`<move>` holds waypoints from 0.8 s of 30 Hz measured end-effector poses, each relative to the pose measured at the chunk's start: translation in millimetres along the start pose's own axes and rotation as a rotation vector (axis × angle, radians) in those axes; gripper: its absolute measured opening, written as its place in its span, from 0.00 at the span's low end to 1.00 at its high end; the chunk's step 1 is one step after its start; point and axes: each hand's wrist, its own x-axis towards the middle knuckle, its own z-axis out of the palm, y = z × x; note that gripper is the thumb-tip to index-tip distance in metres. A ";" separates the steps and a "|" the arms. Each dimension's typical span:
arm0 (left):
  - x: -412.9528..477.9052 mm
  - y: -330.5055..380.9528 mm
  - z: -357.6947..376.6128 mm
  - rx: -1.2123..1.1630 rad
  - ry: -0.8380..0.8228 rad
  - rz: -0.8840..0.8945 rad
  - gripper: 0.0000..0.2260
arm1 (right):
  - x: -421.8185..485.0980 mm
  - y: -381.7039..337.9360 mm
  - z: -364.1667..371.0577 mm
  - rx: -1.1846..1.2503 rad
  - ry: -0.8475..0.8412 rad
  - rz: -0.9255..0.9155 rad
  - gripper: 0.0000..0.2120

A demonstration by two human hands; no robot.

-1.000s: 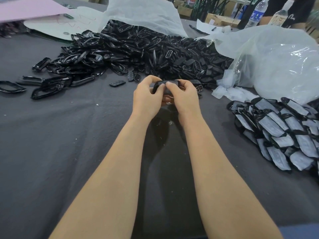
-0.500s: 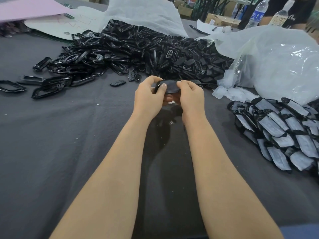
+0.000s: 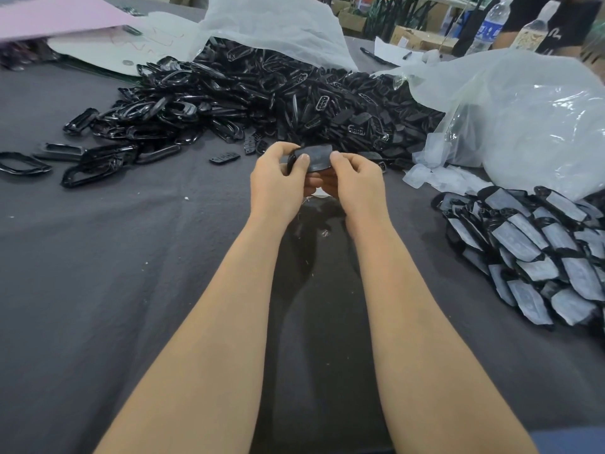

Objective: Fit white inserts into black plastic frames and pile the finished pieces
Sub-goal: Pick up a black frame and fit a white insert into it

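Note:
Both hands meet over the middle of the grey cloth, holding one black plastic piece [image 3: 313, 157] between them. My left hand [image 3: 278, 181] pinches its left end with thumb on top. My right hand [image 3: 355, 183] pinches its right end the same way. The piece's broad dark face is tilted up toward me; its underside is hidden by my fingers. A big heap of loose black frames [image 3: 248, 103] lies behind the hands. At the right lies a pile of finished pieces [image 3: 537, 250], black frames with white inserts.
Stray frames [image 3: 23, 163] lie scattered at the left on the grey cloth [image 3: 114, 273]. Clear plastic bags [image 3: 530, 119] bulge at the back right. Pink and white sheets [image 3: 65, 21] sit at the back left. Water bottles [image 3: 489, 26] and a person stand beyond the table.
The piece has turned in my fingers, from edge-on to showing its broad face. Both hands stay in the same spot with a slight shift of the thumbs.

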 end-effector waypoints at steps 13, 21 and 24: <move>0.5 -2.1 1.1 0.064 -0.051 -0.019 0.13 | 1.3 3.3 -0.5 -0.100 0.011 -0.045 0.02; 1.3 -2.3 -0.2 0.069 -0.041 -0.048 0.14 | 1.9 3.0 -0.5 -0.117 -0.034 -0.042 0.06; 1.5 -3.0 -0.7 0.071 -0.035 -0.036 0.12 | 1.0 1.4 -2.0 -0.140 -0.066 -0.028 0.12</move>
